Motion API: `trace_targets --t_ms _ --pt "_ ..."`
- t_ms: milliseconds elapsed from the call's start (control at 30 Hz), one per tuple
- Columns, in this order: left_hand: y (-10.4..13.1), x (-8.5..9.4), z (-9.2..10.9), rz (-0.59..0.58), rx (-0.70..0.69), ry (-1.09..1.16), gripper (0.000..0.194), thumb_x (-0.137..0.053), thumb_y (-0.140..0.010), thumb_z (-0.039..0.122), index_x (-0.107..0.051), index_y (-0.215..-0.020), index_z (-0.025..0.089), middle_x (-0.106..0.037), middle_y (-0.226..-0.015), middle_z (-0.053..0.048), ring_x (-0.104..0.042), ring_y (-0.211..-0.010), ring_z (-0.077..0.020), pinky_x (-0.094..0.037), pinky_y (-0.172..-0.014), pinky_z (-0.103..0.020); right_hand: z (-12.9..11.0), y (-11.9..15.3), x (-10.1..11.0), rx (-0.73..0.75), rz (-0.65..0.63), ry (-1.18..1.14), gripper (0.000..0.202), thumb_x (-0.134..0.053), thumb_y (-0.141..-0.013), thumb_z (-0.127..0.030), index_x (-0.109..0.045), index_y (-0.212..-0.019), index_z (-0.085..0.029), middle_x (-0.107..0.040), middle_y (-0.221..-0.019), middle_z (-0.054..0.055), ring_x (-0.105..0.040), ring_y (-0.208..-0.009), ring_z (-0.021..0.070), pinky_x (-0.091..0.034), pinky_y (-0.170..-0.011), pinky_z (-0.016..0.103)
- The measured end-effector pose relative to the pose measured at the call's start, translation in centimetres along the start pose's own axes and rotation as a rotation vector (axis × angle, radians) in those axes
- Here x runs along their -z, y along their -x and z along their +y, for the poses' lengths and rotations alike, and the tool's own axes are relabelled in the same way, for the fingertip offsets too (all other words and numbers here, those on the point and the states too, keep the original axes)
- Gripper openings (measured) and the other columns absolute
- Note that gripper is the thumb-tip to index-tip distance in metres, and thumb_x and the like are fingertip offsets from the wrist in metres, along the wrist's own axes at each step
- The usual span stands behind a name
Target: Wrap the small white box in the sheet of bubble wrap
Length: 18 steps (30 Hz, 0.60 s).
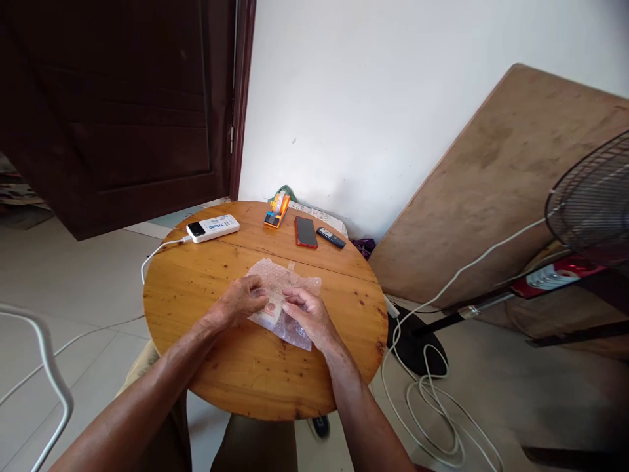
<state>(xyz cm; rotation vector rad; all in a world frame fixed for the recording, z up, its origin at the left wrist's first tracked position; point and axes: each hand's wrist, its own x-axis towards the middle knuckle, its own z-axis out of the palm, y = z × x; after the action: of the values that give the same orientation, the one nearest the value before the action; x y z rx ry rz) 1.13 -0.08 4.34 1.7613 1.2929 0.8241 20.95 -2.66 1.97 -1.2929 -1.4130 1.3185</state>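
Note:
A sheet of clear bubble wrap [297,334] lies on the round wooden table [216,373], around a small pale item with red print [271,309] whose kind I cannot make out. My left hand [240,298] is at the wrap's left side, fingers curled and closed on the plastic. On the right side rests my right hand [312,314], touching the wrap. Its thumb and fingers point left with a gap between them, so it looks open. Part of the wrap and of the item is hidden under my fingers.
Toward the table's back are a white power bank [216,227] with a cable, an orange tape dispenser [278,208], a red-edged phone [306,233] and a small dark device [331,237]. A fan [590,196] and coiled cable [437,406] stand right; a dark door [137,98] is left.

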Motion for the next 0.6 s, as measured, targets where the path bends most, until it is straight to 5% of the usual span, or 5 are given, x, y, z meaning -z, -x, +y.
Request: trace_targets --t_ms 233,600 --pt "0.8 -0.2 -0.3 0.061 0.02 0.01 0.031 -0.055 -0.065 0.028 -0.068 -0.092 0.018 -0.071 -0.085 -0.001 -0.062 -0.078 -0.0172 -0.046 -0.073 -0.026 -0.2 0.1 0.0 0.032 0.007 -0.005 0.032 -0.071 -0.072 -0.035 -0.066 -0.101 -0.02 -0.059 -0.074 -0.002 -0.054 -0.059 0.0111 -0.045 -0.05 0.023" --pt "0.7 -0.1 -0.5 0.012 0.06 -0.035 0.032 -0.052 -0.064 0.028 -0.07 -0.088 0.016 -0.054 -0.061 0.004 -0.049 -0.059 -0.0128 -0.036 -0.057 -0.023 -0.4 0.2 0.1 0.037 0.049 -0.003 0.029 -0.07 -0.073 -0.034 -0.067 -0.098 -0.02 -0.058 -0.068 -0.003 -0.05 -0.054 0.0091 -0.041 -0.048 0.021"
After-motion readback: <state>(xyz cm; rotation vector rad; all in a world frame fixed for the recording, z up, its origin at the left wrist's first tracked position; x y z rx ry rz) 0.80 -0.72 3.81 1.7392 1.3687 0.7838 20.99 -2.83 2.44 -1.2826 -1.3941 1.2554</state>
